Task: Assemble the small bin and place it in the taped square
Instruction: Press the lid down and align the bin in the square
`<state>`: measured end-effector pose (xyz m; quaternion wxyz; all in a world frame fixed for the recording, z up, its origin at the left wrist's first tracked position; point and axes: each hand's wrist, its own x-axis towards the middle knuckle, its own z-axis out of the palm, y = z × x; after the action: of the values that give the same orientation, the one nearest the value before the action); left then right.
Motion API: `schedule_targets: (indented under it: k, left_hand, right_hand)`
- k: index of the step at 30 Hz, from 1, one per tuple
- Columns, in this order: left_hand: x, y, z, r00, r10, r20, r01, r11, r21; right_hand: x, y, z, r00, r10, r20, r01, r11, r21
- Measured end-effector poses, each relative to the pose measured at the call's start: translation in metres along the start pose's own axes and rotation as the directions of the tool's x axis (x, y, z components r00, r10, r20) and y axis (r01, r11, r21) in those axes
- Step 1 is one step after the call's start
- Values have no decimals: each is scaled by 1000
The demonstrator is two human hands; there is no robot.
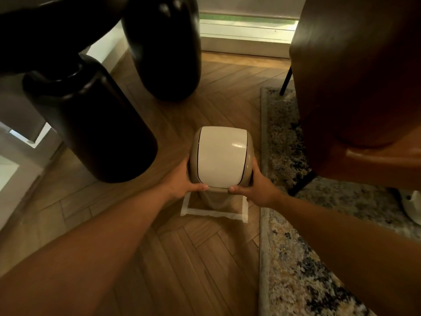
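Note:
A small beige bin (pixel 222 156) with a white swing lid stands upright over a square of white tape (pixel 214 212) on the wooden floor. Its base sits inside the tape's outline; the far side of the square is hidden behind the bin. My left hand (pixel 182 182) grips the bin's left side with the thumb on the front rim. On the right side, my right hand (pixel 256 190) holds it the same way.
Two tall black vases (pixel 91 124) (pixel 164 46) stand to the left and behind the bin. A brown leather chair (pixel 355 87) with black legs rises on the right, over a speckled rug (pixel 291 247). A window sill runs along the back.

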<state>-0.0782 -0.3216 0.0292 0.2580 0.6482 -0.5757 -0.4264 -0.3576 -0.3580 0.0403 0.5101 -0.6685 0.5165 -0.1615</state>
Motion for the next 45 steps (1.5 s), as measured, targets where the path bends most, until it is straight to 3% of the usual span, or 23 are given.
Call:
schedule_targets:
  k: [6,11,16,19,25,45]
  left_hand:
    - [11,3,-3,1000,-5,7,5,1000,-24]
    - [17,10,-7,1000,-28,-2,28,998,51]
    - [8,21,2,988,58,-141,-24,973,231]
    - [1,20,5,988,116,-106,-92,974,208]
    - [-4,21,7,983,148,-111,-126,975,184]
    - [10,10,3,982,136,-134,-105,971,216]
  right_hand:
    - [12,-4,-6,999,29,14,-29,1000,7]
    - [18,-3,-6,1000,17,-15,-17,999,-40]
    - [10,-8,0,976,-57,-209,-11,950,-311]
    - [6,-8,2,967,-172,-189,90,921,-379]
    - [2,-4,3,959,-239,-150,178,924,-338]
    - [13,0,1,953,-256,-160,185,914,-362]
